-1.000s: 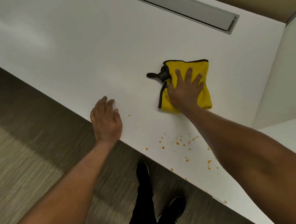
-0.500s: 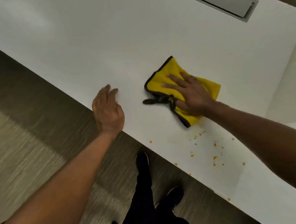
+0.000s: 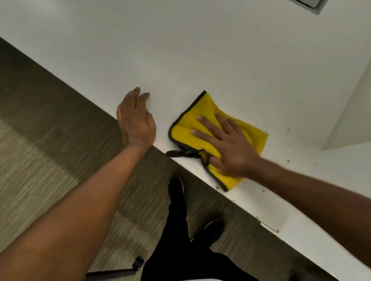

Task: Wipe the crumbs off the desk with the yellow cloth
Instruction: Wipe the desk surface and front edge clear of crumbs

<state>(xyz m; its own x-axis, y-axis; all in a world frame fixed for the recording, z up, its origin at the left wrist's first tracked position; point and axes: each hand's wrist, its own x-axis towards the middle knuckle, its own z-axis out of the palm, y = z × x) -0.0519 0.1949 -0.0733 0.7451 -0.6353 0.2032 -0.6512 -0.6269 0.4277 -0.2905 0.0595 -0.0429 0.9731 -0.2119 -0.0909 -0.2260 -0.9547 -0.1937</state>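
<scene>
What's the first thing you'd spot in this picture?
The bright yellow cloth at the desk's front edge, pressed flat under the right hand. The left hand rests on the desk beside it. A few orange crumbs lie to the cloth's right.

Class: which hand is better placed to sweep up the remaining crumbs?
Right. The right hand already presses flat on the yellow cloth, nearest the crumbs; the left hand rests bare on the desk.
</scene>
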